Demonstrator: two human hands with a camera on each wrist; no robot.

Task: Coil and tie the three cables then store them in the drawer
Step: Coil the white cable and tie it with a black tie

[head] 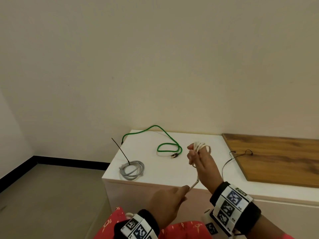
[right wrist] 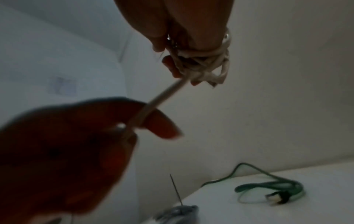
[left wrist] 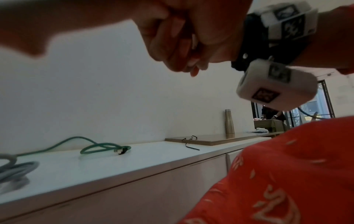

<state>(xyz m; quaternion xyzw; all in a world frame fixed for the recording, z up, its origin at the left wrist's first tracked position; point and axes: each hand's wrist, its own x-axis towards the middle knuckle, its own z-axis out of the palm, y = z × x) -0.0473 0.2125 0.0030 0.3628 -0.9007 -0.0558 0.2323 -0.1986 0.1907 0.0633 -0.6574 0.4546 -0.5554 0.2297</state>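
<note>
Head view: right hand (head: 200, 159), raised over the white cabinet top (head: 172, 168), carries the white cable (head: 201, 145) wound around its fingers; left hand (head: 165, 202) pinches that cable's free end near the cabinet's near edge. Grey cable (head: 132, 169), coiled and tied with a black tie (head: 120, 150), lies at the near left corner; green cable (head: 170, 145) lies loose, one end hanging over the far left edge. A loose black tie (head: 231, 161) crosses onto the wooden board (head: 276, 157). Left wrist view alone shows a metal bottle (left wrist: 229, 122) standing far along the board. Right wrist view alone shows the cable taut between both hands.
</note>
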